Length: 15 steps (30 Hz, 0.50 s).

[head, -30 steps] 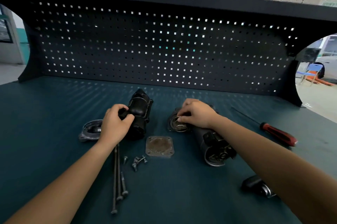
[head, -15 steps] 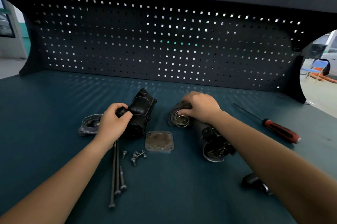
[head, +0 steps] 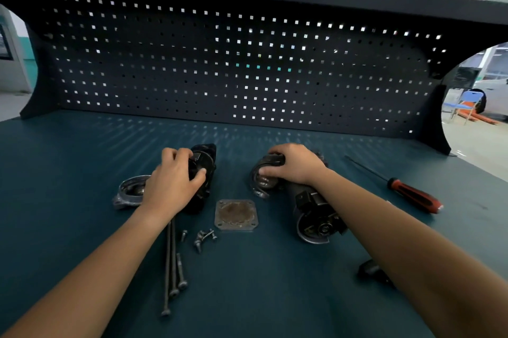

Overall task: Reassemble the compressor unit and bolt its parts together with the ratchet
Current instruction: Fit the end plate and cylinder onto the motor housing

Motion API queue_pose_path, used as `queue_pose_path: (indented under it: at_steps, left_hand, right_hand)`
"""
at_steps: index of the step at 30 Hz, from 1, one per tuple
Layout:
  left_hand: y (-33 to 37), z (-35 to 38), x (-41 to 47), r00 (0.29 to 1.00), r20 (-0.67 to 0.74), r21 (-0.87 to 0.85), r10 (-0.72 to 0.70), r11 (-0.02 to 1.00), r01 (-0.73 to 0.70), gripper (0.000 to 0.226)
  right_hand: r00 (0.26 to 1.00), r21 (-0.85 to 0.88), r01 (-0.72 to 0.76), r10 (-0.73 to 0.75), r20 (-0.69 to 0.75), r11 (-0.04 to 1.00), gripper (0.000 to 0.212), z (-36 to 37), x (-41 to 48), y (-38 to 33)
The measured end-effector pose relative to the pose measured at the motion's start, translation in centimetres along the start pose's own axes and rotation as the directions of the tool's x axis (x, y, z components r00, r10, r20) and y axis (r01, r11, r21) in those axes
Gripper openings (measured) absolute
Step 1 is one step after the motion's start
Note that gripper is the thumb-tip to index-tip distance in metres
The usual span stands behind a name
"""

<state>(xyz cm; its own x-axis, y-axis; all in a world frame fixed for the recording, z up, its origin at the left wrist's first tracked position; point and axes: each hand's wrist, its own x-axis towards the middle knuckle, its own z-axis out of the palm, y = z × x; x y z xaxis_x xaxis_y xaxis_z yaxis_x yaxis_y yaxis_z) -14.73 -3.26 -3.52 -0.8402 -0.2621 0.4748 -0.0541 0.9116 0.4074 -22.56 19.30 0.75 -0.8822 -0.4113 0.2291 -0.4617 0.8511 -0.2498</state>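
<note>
**Both hands on the two compressor halves, mid-table**

Left hand (head: 171, 186) grips the black cylindrical housing (head: 206, 170); its fingers (head: 176, 152) are curled over the top and the thumb is pressed on the side. Right hand (head: 295, 166) is clamped over the ringed metal far end of the dark cylindrical compressor body (head: 313, 208), which lies on its side with its open end toward the near edge.

Both parts sit on the teal table (head: 82, 227), about midway between the left and right edges.

- Round silver end cap (head: 129, 192): just left of the housing, partly behind the left hand.
- Square grey metal plate (head: 236, 215): lies flat between the two halves.
- Small loose screws (head: 204, 237): just nearside of the plate.
- Long steel bolts (head: 170, 269): beside the screws, pointing at the near edge.
- Red-and-black-handled screwdriver (head: 412, 196): toward the right edge, well apart from the parts.
- Small black object (head: 371, 270): half hidden by the right forearm, can't tell what it is.
</note>
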Motion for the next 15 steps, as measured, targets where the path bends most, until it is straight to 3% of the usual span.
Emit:
queue_pose_path:
  at_steps: [3,6,7,9,12,15]
  left_hand:
    - [0.7,-0.3,-0.2,0.998,0.004,0.111,0.056,0.992,-0.056,0.052]
    - [2.7,-0.7,-0.3,0.933,-0.141,0.113,0.331,0.942,-0.317,0.03]
    - [3.9,-0.6,-0.4,0.887,-0.141,0.069,0.44,0.898,-0.434,0.022]
    - [6.3,0.2,-0.7,0.807,0.027,-0.006,0.59,0.807,-0.59,0.024]
    - [8.4,3.0,-0.7,0.707,0.363,0.174,0.607,0.701,-0.692,0.039]
    - [8.0,4.4,-0.3,0.737,0.357,0.323,0.574,0.664,-0.674,0.038]
  right_hand:
    - [0.981,0.217,-0.068,0.106,-0.165,0.974,0.061,-0.4,-0.9,0.8]
    - [0.941,0.111,-0.219,0.24,-0.24,0.969,0.069,-0.6,-2.0,1.9]
    - [0.934,0.082,-0.271,0.283,-0.218,0.959,0.076,-0.7,-2.4,2.0]
    - [0.925,0.102,-0.357,0.367,-0.102,0.929,0.093,-0.7,-3.0,2.0]
    - [0.906,0.192,-0.424,0.411,0.103,0.885,0.114,-0.4,-3.4,1.7]
    - [0.893,0.351,-0.45,0.407,0.195,0.821,0.119,-0.6,-3.7,2.0]
